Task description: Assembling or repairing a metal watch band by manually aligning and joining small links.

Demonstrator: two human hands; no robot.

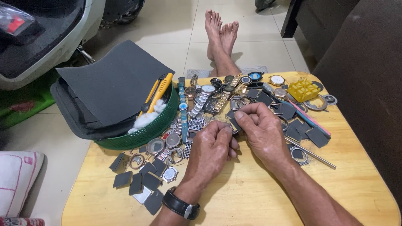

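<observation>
Dark square abrasive piece (pixel 234 124): lying pinched between both hands, mid-table.
Left hand (pixel 211 147): fingers curling together, touching it.
Right hand (pixel 261 133): fingertips clamping it.
Wooden table (pixel 259 196): near edge lying bare.

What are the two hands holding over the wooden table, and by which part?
Both hands pinch one small dark piece at its edges with the fingers; its kind cannot be told.

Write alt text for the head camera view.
Two hands, left hand and right hand, pinch a small dark square piece together over a wooden table strewn with watches, with a green basket to the left.
</observation>
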